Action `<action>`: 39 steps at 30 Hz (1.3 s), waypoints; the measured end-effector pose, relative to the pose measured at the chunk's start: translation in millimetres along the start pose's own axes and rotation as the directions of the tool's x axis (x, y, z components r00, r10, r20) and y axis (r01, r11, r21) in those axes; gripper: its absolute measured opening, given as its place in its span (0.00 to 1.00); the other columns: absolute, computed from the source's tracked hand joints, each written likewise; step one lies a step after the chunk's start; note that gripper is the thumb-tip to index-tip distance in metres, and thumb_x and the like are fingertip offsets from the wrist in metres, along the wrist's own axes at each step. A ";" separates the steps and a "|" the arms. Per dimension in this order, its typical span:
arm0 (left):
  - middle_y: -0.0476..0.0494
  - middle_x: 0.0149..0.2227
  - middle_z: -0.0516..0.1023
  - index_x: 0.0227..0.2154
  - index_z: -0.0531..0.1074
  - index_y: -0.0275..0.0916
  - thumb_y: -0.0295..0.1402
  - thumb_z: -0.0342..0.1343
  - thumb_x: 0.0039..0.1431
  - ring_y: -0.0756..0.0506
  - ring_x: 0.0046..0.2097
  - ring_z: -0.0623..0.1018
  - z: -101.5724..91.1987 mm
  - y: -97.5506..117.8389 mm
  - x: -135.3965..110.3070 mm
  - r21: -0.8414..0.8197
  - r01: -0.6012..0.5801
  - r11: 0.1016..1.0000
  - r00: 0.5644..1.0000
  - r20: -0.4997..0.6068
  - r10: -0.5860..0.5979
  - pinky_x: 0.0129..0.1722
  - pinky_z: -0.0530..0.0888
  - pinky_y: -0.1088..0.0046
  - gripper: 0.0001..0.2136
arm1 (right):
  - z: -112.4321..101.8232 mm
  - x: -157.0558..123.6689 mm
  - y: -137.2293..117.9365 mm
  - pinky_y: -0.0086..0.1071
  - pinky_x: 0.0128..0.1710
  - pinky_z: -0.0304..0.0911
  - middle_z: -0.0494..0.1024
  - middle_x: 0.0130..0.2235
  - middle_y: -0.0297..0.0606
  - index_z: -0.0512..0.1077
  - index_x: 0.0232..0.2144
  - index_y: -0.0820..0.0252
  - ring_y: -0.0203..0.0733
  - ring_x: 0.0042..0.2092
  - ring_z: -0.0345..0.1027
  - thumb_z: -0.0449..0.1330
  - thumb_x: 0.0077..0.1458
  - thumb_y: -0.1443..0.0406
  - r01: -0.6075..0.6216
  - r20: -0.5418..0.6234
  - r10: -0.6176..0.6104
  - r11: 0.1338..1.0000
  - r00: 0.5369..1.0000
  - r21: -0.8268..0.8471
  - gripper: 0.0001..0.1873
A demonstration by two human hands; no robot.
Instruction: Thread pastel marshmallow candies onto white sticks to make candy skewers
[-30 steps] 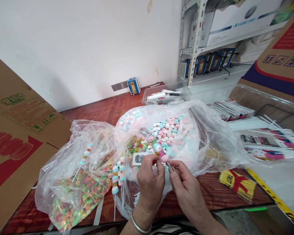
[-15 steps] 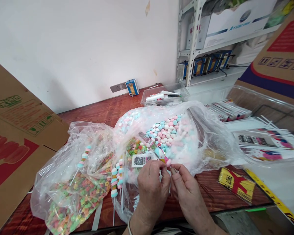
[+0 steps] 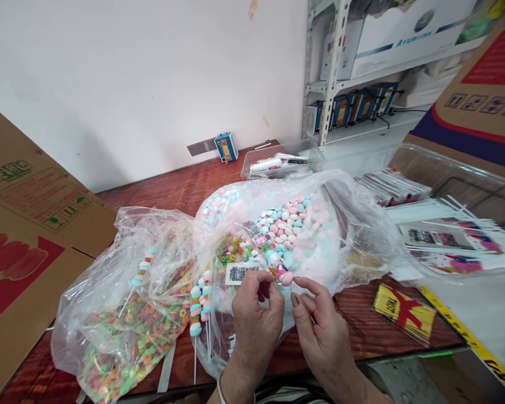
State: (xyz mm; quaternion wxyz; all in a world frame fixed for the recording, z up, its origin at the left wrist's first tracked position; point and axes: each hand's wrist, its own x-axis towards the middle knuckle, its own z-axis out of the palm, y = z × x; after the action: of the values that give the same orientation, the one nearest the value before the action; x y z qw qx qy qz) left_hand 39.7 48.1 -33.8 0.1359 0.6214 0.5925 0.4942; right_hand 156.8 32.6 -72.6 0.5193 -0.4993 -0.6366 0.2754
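A small clear candy packet [image 3: 283, 275] with pink and pale-blue sweets inside and a coloured print lies in front of my fingertips. My left hand [image 3: 258, 306] pinches its near end with thumb and forefinger. A thin bright strand, too small to identify, shows there between the hands. My right hand [image 3: 324, 322] has its thumb and forefinger apart, with the forefinger tip touching the packet's pink end. Just beyond are a large clear bag [image 3: 349, 224] of pink, white and blue candies [image 3: 284, 224] and a white printed label [image 3: 239, 273]. Marshmallow skewers [image 3: 196, 308] stand left of my left hand.
At the left, a clear bag of coloured ring sweets [image 3: 126, 348] lies with another marshmallow skewer [image 3: 143, 266] on it. A yellow twist-tie pack [image 3: 404, 313] lies at the right. Cardboard boxes [image 3: 33, 224] flank the table, and a plastic bin [image 3: 458, 179] holds printed packets and white sticks.
My right thumb and fingers have parted and drawn slightly away from my left hand. More of the packet's pink end shows. My left hand still pinches close to it.
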 end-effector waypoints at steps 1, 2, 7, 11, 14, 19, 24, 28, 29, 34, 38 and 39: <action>0.51 0.28 0.72 0.33 0.70 0.40 0.24 0.54 0.56 0.50 0.29 0.71 0.9 -1.2 -0.4 0.009 -0.009 1.000 1.000 -0.007 0.009 0.30 0.68 0.76 0.05 | 0.3 -0.3 0.7 0.29 0.30 0.71 0.83 0.36 0.41 0.61 0.52 0.60 0.42 0.34 0.79 0.49 0.65 0.65 0.030 0.012 -0.030 0.999 0.999 -0.021 0.14; 0.51 0.29 0.72 0.34 0.70 0.40 0.24 0.55 0.56 0.50 0.29 0.71 1.7 -2.6 -0.8 0.024 -0.025 0.999 1.000 -0.017 0.026 0.30 0.68 0.76 0.05 | 0.4 -0.3 1.3 0.30 0.32 0.72 0.83 0.39 0.43 0.61 0.52 0.60 0.43 0.36 0.80 0.49 0.65 0.66 0.056 0.024 -0.055 0.998 0.998 -0.038 0.14; 0.50 0.30 0.73 0.35 0.70 0.41 0.24 0.56 0.57 0.50 0.31 0.72 1.6 -9.9 -0.8 0.089 -0.156 0.984 0.987 -0.021 0.158 0.32 0.68 0.75 0.06 | -1.7 1.4 1.0 0.30 0.32 0.71 0.83 0.40 0.43 0.66 0.46 0.58 0.44 0.36 0.80 0.51 0.64 0.64 0.028 0.014 -0.027 0.998 1.000 -0.055 0.10; 0.50 0.29 0.72 0.33 0.70 0.41 0.26 0.56 0.58 0.50 0.30 0.71 0.1 -12.6 -1.5 0.033 -0.092 0.995 0.996 -0.004 0.092 0.31 0.67 0.75 0.04 | -4.4 6.7 -1.1 0.28 0.20 0.61 0.72 0.20 0.31 0.70 0.33 0.58 0.38 0.21 0.67 0.50 0.64 0.54 -0.301 0.191 0.271 0.942 0.943 0.148 0.17; 0.50 0.29 0.72 0.33 0.71 0.41 0.27 0.55 0.59 0.50 0.30 0.71 3.2 -15.1 -3.7 -0.015 -0.052 0.999 0.999 0.014 0.052 0.31 0.67 0.75 0.03 | -4.2 11.0 -2.0 0.26 0.17 0.53 0.55 0.12 0.20 0.69 0.31 0.59 0.32 0.15 0.48 0.50 0.62 0.48 -0.556 0.397 0.409 0.728 0.822 0.401 0.21; 0.48 0.32 0.72 0.32 0.71 0.41 0.31 0.57 0.57 0.48 0.36 0.72 4.4 -18.8 2.4 -0.280 0.119 0.953 0.988 -0.059 -0.140 0.37 0.69 0.72 0.02 | -5.0 12.1 0.0 0.22 0.16 0.40 0.57 0.15 0.20 0.69 0.33 0.60 0.28 0.17 0.43 0.56 0.59 0.48 -0.579 0.420 0.403 0.634 0.813 0.513 0.20; 0.47 0.37 0.73 0.43 0.71 0.42 0.45 0.60 0.55 0.48 0.38 0.74 -4.6 -16.4 28.2 -0.872 0.431 0.233 0.851 0.306 -0.426 0.39 0.72 0.71 0.17 | -5.6 11.5 -3.2 0.23 0.17 0.39 0.56 0.16 0.22 0.70 0.30 0.60 0.28 0.18 0.44 0.59 0.56 0.47 -0.607 0.516 0.362 0.652 0.776 0.455 0.22; 0.57 0.24 0.60 0.37 0.71 0.42 0.39 0.65 0.53 0.57 0.22 0.62 -4.7 -13.5 40.4 -0.927 0.375 0.003 0.822 0.331 -0.463 0.27 0.68 0.81 0.12 | -6.2 10.3 -11.3 0.23 0.18 0.50 0.52 0.17 0.19 0.71 0.31 0.60 0.26 0.16 0.40 0.58 0.57 0.48 -0.735 0.668 0.340 0.470 0.662 0.489 0.20; 0.58 0.23 0.57 0.35 0.69 0.41 0.38 0.65 0.52 0.58 0.21 0.59 -3.7 -12.5 41.4 -0.931 0.365 -0.006 0.812 0.321 -0.487 0.25 0.66 0.82 0.12 | -6.8 9.2 -13.0 0.24 0.18 0.53 0.50 0.17 0.18 0.71 0.33 0.59 0.26 0.16 0.37 0.57 0.59 0.49 -0.781 0.723 0.320 0.392 0.612 0.487 0.19; 0.59 0.23 0.58 0.28 0.63 0.39 0.39 0.67 0.50 0.59 0.19 0.59 1.5 -6.9 42.7 -0.895 0.446 0.001 0.695 0.345 -0.630 0.17 0.61 0.84 0.17 | -8.3 2.0 -7.9 0.27 0.20 0.57 0.56 0.18 0.22 0.71 0.33 0.58 0.29 0.16 0.45 0.51 0.64 0.55 -0.563 0.634 0.240 0.736 0.736 0.376 0.16; 0.58 0.22 0.58 0.30 0.63 0.40 0.42 0.66 0.51 0.57 0.18 0.62 4.5 -3.9 42.2 -0.830 0.558 0.017 0.626 0.407 -0.665 0.14 0.57 0.83 0.17 | -7.3 -0.9 7.1 0.32 0.31 0.59 0.74 0.25 0.38 0.76 0.36 0.63 0.38 0.27 0.64 0.52 0.64 0.65 0.215 0.317 -0.155 0.963 0.936 -0.164 0.13; 0.59 0.21 0.58 0.30 0.63 0.40 0.42 0.66 0.50 0.57 0.18 0.62 5.8 -3.1 41.1 -0.823 0.567 0.007 0.616 0.419 -0.667 0.13 0.56 0.83 0.18 | -7.0 -1.1 8.9 0.33 0.31 0.59 0.75 0.25 0.39 0.76 0.38 0.64 0.39 0.27 0.65 0.51 0.64 0.67 0.312 0.303 -0.232 0.916 0.924 -0.250 0.13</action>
State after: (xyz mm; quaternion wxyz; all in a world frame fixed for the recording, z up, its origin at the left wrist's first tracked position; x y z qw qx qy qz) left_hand 34.5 87.1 -20.2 0.6288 0.0843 0.4232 0.6468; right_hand 166.5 33.5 -78.6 0.3820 -0.4348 -0.7982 0.1669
